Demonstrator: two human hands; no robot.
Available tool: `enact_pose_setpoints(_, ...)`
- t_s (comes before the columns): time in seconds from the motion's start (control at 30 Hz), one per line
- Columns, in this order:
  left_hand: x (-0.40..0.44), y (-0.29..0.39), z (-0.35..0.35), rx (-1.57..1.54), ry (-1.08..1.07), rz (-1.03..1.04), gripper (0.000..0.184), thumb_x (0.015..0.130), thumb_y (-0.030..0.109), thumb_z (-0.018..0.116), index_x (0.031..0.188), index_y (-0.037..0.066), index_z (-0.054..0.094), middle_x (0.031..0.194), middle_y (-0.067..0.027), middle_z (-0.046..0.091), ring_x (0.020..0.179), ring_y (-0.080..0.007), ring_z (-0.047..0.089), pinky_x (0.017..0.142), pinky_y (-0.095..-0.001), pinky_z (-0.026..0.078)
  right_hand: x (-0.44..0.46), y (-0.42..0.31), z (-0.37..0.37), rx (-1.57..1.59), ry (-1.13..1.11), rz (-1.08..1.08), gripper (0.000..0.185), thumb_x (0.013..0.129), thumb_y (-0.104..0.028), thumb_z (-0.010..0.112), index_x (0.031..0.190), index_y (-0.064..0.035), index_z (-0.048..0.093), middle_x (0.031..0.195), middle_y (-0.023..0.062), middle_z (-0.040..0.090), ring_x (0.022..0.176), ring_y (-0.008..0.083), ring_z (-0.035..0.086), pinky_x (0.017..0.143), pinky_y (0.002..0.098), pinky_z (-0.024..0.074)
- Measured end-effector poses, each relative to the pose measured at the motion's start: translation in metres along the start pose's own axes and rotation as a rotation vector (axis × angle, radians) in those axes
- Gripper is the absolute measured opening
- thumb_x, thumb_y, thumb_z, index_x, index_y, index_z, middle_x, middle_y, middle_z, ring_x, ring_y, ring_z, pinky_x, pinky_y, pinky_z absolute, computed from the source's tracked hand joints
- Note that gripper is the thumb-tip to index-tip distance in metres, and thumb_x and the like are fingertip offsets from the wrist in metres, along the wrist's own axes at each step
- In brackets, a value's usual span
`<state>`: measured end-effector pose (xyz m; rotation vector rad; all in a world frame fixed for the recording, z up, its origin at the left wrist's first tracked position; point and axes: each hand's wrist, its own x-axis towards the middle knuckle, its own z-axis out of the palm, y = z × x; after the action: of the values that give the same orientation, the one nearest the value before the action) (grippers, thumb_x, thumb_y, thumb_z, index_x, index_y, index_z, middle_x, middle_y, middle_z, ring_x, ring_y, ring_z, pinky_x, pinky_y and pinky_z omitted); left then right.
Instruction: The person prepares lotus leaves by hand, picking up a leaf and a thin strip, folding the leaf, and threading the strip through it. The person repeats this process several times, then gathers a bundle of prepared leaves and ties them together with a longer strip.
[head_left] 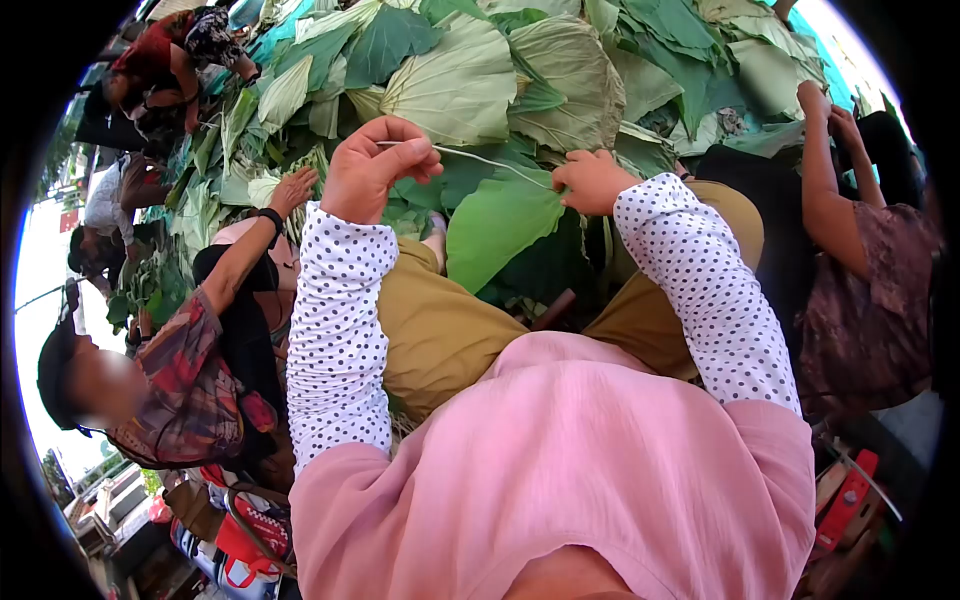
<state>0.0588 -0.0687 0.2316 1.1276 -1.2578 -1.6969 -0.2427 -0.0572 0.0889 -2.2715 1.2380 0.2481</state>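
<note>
My left hand [382, 165] is raised in front of me, thumb and forefinger pinched on one end of a thin pale string [478, 157]. From there the string runs slantwise to my right hand [597, 181]. The fingers of that hand are closed at the edge of a bright green lotus leaf [503, 228], where the string meets it. Whether the string is tied to the leaf or only touches it, I cannot tell. The leaf hangs down between my knees. My fingertips partly hide the grip.
A large heap of green and dried pale lotus leaves [455, 80] spreads in front. One person [185, 385] sits close on my left, another [865, 290] on my right. More people are at the far left. Bags [255, 535] stand behind on the left.
</note>
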Motion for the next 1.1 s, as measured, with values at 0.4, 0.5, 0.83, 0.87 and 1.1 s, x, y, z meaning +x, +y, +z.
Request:
enact_pose_setpoints(0.4,0.008,-0.006,0.011,0.197,-0.076,-0.057,0.019,0.09,0.013,0.066,0.102,0.0,0.061,0.089,-0.0082,0.068,0.079,-0.0147,0.066,0.068,-0.0257,0.051,-0.006,-0.076,-0.073,1.358,0.059,-0.397,0.025,0.098,-0.021,0.052,0.114,-0.0037,0.059,0.106,0.0062,0.063,0.097,0.0149,0.058,0.086,0.0282,0.0458)
enact_pose_setpoints(0.5,0.021,0.001,0.0,0.148,-0.093,-0.054,0.023,0.091,0.013,0.065,0.108,0.0,0.058,0.098,-0.0102,0.067,0.082,-0.0151,0.066,0.068,-0.0263,0.052,-0.006,-0.082,-0.078,1.351,0.079,-0.342,0.024,0.101,-0.023,0.049,0.104,-0.0031,0.061,0.08,-0.0006,0.06,0.069,0.0069,0.052,0.065,0.0221,0.0449)
enact_pose_setpoints(0.83,0.112,-0.106,-0.164,-0.301,0.602,-0.437,0.057,0.098,0.028,0.051,0.143,0.001,0.03,0.143,-0.0177,0.039,0.129,-0.0335,0.042,0.104,-0.0457,0.04,-0.005,-0.085,-0.093,1.463,0.312,-0.096,0.021,0.098,-0.018,0.053,0.102,-0.0008,0.064,0.073,-0.0032,0.055,0.067,0.0038,0.049,0.063,0.0205,0.0431)
enact_pose_setpoints(0.87,0.123,-0.12,-0.163,-0.321,0.62,-0.493,0.062,0.098,0.031,0.05,0.146,0.001,0.024,0.149,-0.0176,0.031,0.134,-0.0344,0.035,0.107,-0.0474,0.036,-0.006,-0.087,-0.098,1.406,0.265,-0.079,0.022,0.099,-0.017,0.051,0.106,0.0004,0.061,0.075,-0.004,0.05,0.069,0.0042,0.047,0.065,0.0212,0.0415)
enact_pose_setpoints(1.1,0.195,-0.186,-0.16,-0.284,0.749,-0.735,0.093,0.089,0.062,0.05,0.153,0.018,-0.001,0.159,-0.0177,0.003,0.145,-0.0366,0.009,0.114,-0.0553,0.014,-0.003,-0.087,-0.096,1.43,0.191,-0.06,0.019,0.098,-0.013,0.052,0.103,0.0,0.063,0.075,-0.0038,0.052,0.067,0.0032,0.048,0.063,0.0199,0.0419)
